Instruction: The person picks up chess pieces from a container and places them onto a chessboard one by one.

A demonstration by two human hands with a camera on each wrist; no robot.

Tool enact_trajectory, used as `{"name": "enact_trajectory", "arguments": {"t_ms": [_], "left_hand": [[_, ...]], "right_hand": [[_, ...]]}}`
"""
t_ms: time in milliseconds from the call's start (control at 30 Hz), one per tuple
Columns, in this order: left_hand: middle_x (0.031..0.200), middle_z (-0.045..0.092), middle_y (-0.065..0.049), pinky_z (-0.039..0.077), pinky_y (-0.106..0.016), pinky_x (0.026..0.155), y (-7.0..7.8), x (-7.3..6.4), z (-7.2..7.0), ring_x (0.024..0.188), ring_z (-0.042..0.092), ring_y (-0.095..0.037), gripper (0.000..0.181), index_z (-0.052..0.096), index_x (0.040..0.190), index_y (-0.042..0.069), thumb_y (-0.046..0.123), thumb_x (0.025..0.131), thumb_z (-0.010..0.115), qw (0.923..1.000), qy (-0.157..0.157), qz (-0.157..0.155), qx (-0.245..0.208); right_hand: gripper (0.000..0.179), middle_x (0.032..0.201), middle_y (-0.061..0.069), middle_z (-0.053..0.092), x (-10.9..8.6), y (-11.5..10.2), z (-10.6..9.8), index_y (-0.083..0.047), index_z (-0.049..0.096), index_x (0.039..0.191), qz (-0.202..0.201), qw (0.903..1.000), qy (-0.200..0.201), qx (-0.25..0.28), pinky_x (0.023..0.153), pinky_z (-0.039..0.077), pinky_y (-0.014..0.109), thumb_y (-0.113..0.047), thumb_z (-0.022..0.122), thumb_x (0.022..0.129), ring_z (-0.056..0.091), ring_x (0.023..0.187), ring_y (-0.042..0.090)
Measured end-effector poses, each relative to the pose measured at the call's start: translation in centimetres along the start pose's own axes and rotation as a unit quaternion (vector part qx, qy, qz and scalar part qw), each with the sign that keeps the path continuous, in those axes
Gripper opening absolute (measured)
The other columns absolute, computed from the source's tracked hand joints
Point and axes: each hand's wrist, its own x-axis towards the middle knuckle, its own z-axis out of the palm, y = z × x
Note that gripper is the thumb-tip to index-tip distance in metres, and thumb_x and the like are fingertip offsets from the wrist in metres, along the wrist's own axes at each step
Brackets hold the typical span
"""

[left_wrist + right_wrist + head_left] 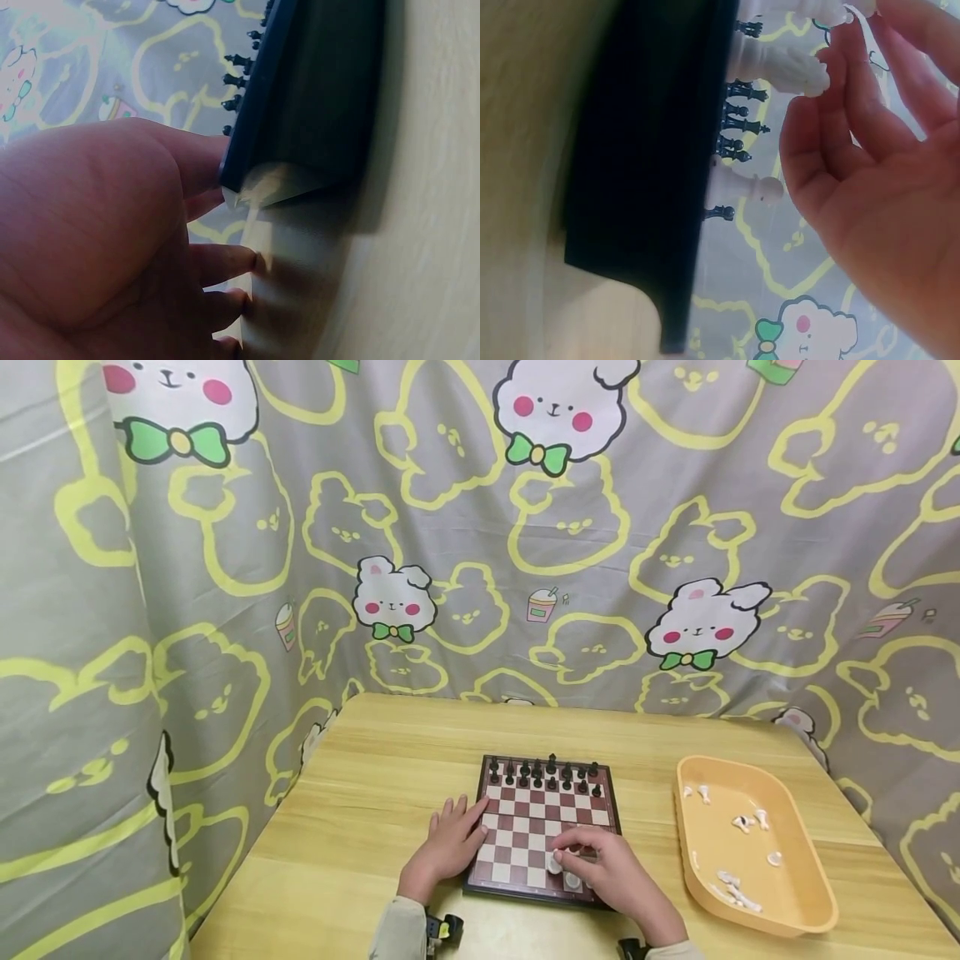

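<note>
A chessboard (pixel 513 835) lies on the table, with two rows of black chess pieces (pixel 552 783) standing along its far side. My left hand (pixel 448 845) rests at the board's left edge, fingers spread, with the fingertips on the table and thumb and index at the rim. Over the near right squares, my right hand (pixel 618 872) pinches a white chess piece (pixel 554 862) between thumb and fingers. Another white piece (pixel 572 880) stands close by. In the right wrist view, a white pawn (pixel 742 184) and a taller white piece (pixel 780 66) stand near the hand.
To the right of the board is an orange plastic tray (pixel 757 777) holding several loose white pieces (pixel 738 893). The wooden table (pixel 360 793) is bounded at the back and sides by a patterned grey curtain (pixel 465 543).
</note>
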Motion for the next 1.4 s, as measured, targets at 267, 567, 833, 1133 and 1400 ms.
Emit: {"name": "enact_trajectory", "arguments": {"t_ms": [267,567,833,1133,1400], "left_hand": [[0.161,0.025,-0.038,0.003,-0.074,0.118,-0.5,-1.0,-0.1,0.151,0.01,-0.059,0.052,0.044,0.158,0.008,0.023,0.109,0.048,0.9999,0.003,-0.011,-0.004],[0.162,0.024,-0.036,0.003,-0.072,0.12,-0.6,-0.3,0.1,0.152,0.009,-0.057,0.052,0.042,0.159,0.01,0.025,0.11,0.045,1.0,0.0,-0.005,0.0],[0.163,0.024,-0.035,0.004,-0.071,0.12,-0.5,0.2,0.3,0.152,0.01,-0.056,0.053,0.041,0.16,0.011,0.028,0.11,0.044,1.0,0.002,0.0,0.005],[0.162,0.025,-0.036,0.005,-0.071,0.12,-0.4,0.4,0.3,0.152,0.011,-0.056,0.052,0.042,0.159,0.009,0.026,0.109,0.046,1.0,-0.001,-0.002,0.006],[0.162,0.024,-0.037,0.004,-0.072,0.12,-0.2,0.2,0.0,0.152,0.01,-0.058,0.052,0.041,0.159,0.008,0.025,0.11,0.045,1.0,0.0,0.003,0.002]], "right_hand": [[0.014,0.108,-0.004,0.076,-0.2,0.1,0.9,-0.015,0.081,0.103,0.028,0.9988,-0.039,-0.006,0.09,0.059,0.036,-0.026,0.075,0.096,0.068,0.104,0.015],[0.013,0.107,-0.004,0.075,-0.1,0.1,0.3,-0.013,0.08,0.102,0.045,0.9979,-0.045,-0.013,0.089,0.059,0.034,-0.023,0.076,0.095,0.069,0.104,0.02],[0.01,0.105,-0.006,0.076,0.0,0.1,0.0,-0.017,0.081,0.099,0.032,0.9985,-0.028,-0.035,0.092,0.058,0.041,-0.023,0.078,0.093,0.069,0.104,0.022],[0.01,0.106,-0.009,0.075,-0.2,0.3,-0.3,-0.02,0.081,0.101,0.023,0.9983,-0.033,-0.042,0.094,0.057,0.044,-0.024,0.079,0.092,0.069,0.104,0.019],[0.011,0.105,-0.009,0.076,-0.3,0.3,-0.5,-0.019,0.081,0.101,0.003,0.9986,-0.028,-0.045,0.094,0.057,0.044,-0.023,0.079,0.091,0.068,0.104,0.016]]}}
